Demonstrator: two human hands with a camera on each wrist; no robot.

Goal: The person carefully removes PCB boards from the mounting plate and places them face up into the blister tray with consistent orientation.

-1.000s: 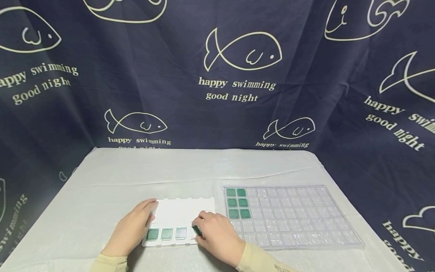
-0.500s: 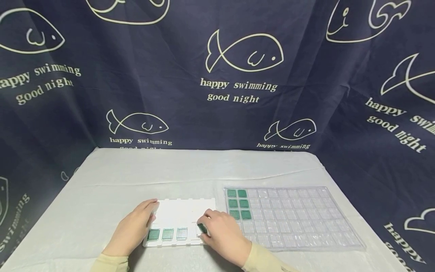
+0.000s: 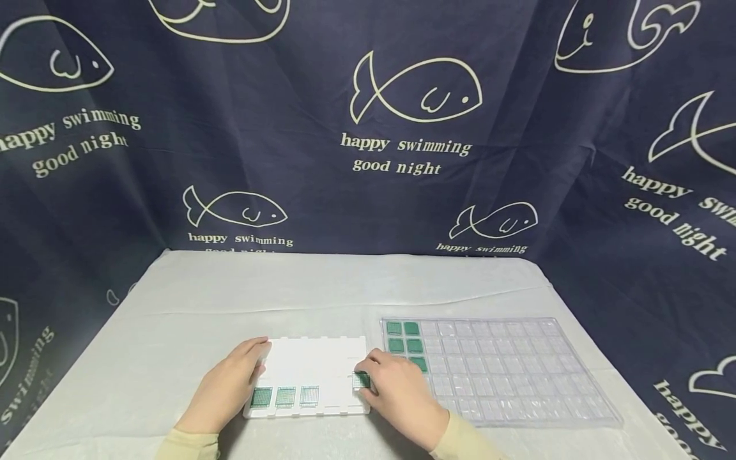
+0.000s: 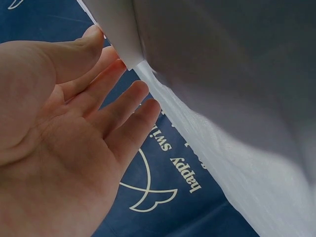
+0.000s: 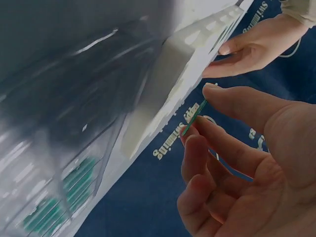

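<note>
A white rectangular tray (image 3: pixel 316 361) lies at the middle front of the table. At its left edge my left hand (image 3: pixel 227 380) rests with thumb and fingertips touching the side near the far corner; its fingers look fairly straight in the left wrist view. Three green perfboards (image 3: pixel 285 396) sit in a row along the tray's near side. Between thumb and fingertips, my right hand (image 3: pixel 402 393) pinches another green perfboard (image 3: pixel 360 381) over the tray's right edge. Seen edge-on in the right wrist view, this thin perfboard (image 5: pixel 194 118) is tilted.
Right of the white tray lies a clear plastic tray (image 3: pixel 494 364) divided into many compartments. Several green perfboards (image 3: pixel 411 345) fill compartments at its left end, partly hidden by my right hand. A dark blue curtain (image 3: pixel 322 179) with fish prints surrounds the white-covered table (image 3: pixel 322 281).
My right hand has moved right, carrying the perfboard from the row's right end to the white tray's right edge. My left hand has stayed at the tray's left side.
</note>
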